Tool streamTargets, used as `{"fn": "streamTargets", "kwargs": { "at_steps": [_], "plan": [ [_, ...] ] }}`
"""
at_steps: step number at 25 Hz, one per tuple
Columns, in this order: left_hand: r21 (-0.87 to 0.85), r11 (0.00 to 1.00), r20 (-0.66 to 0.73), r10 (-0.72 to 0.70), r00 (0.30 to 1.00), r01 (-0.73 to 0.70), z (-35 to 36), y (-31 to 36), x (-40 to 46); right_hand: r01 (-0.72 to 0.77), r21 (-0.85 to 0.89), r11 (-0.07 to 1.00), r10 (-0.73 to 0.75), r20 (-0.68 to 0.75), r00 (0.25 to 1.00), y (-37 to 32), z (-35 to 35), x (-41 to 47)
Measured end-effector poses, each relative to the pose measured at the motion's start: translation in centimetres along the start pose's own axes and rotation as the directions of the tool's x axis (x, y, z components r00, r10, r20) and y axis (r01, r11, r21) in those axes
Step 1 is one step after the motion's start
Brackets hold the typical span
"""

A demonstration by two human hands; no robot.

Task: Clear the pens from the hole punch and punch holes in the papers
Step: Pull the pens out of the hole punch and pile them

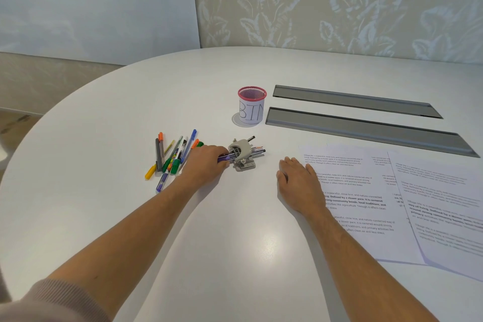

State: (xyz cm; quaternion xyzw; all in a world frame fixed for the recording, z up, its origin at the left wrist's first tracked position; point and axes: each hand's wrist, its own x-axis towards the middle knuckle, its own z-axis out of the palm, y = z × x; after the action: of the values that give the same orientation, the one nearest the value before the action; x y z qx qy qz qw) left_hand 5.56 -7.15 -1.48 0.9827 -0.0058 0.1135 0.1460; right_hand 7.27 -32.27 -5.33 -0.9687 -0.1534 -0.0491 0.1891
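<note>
Punch: small grey metal hole punch (243, 155), mid-table, upright; handle arch up.
Jam: bundle of thin dark and purple pens and pencils (254, 150) threaded under arch; tips out at 3 o'clock, butts out at 9.
L hand: left hand (206, 162) at 9 o'clock of punch, fingers curled round butt ends of bundle, close against punch.
R hand: right hand (298, 183) at 4 o'clock of punch, flat, fingers straight, palm on white oval table (183, 243); holding nothing; outer edge over margin of sheets.
Papers: printed white paper sheets (366, 191) at 3–4 o'clock, overlapped; no holes visible.
Cleared lot: loose heap of coloured markers and pens (172, 157) at 9 o'clock, just beyond L hand.
Cup: pink mesh cup w/ "BIN" label (251, 106) at 12 o'clock.
Step, prob.: drawing bundle out toward 9.
How: pull straight along pen axis, no lifting; bring R hand across to pin punch base, else punch likely drags along; if tight, take fewer at a time; drop w/ heap, clear of sheets.
</note>
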Motion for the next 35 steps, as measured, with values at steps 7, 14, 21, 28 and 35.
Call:
{"fn": "streamTargets", "kwargs": {
  "at_steps": [7,14,21,28,35],
  "plan": [
    [0.047,0.999,0.026,0.010,1.000,-0.011,-0.1,0.2,0.1,0.000,-0.004,1.000,0.000,-0.004,1.000,0.0,0.1,0.0],
    [0.135,0.989,0.044,0.053,0.998,-0.059,-0.9,-0.4,-0.5,-0.006,0.007,1.000,0.006,0.004,1.000,-0.2,-0.3,-0.1],
    [0.242,0.969,0.030,0.040,0.999,-0.046,-1.8,-1.2,-1.5,-0.010,0.008,1.000,0.009,0.011,1.000,-0.3,-0.4,-0.2],
    [0.269,0.963,0.069,-0.012,0.998,-0.007,-2.9,-1.3,-1.7,0.001,-0.006,1.000,-0.001,0.010,1.000,-0.2,-0.4,-0.2],
    [0.316,0.947,0.125,0.022,0.992,-0.060,-3.5,-1.7,-1.9,0.009,-0.004,1.000,-0.009,0.005,1.000,-0.1,-0.1,0.0]
  ]
}}
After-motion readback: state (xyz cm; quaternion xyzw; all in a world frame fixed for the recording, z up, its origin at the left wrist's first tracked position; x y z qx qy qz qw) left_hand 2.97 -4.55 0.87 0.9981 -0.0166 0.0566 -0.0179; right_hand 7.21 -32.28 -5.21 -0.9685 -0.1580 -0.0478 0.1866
